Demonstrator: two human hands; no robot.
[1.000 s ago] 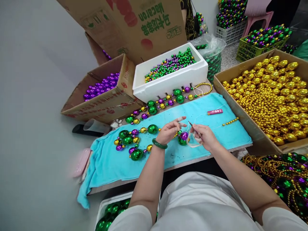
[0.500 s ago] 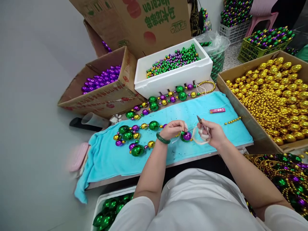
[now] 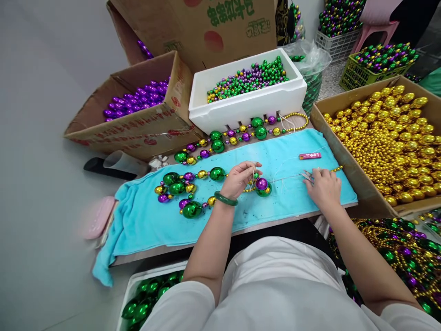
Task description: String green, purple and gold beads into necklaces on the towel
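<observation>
My left hand [image 3: 237, 180], a green bangle at its wrist, pinches a pale string [image 3: 252, 178] above the blue towel. Right beside its fingers hang beads: a purple bead [image 3: 262, 184] with green and small gold ones. Palm down on the towel's right part, my right hand [image 3: 325, 187] is closed around small scissors [image 3: 306, 175], whose metal tips poke out by the thumb; the rest is hidden beneath it. A thin thread stretches between the beads and the scissors. Left of my left hand lies a bead garland [image 3: 177, 188] in green, purple and gold.
The blue towel [image 3: 220, 220] covers the bench. A pink packet [image 3: 310, 156] lies on it. A second garland [image 3: 217, 145] runs along a white foam box [image 3: 248, 101] of small beads. Cardboard boxes hold purple beads [image 3: 138, 99] at left and gold beads [image 3: 382, 147] at right.
My right hand has moved right and down onto the towel with the scissors, leaving the white string loop it had. The left hand has shifted slightly left and up, still pinching.
</observation>
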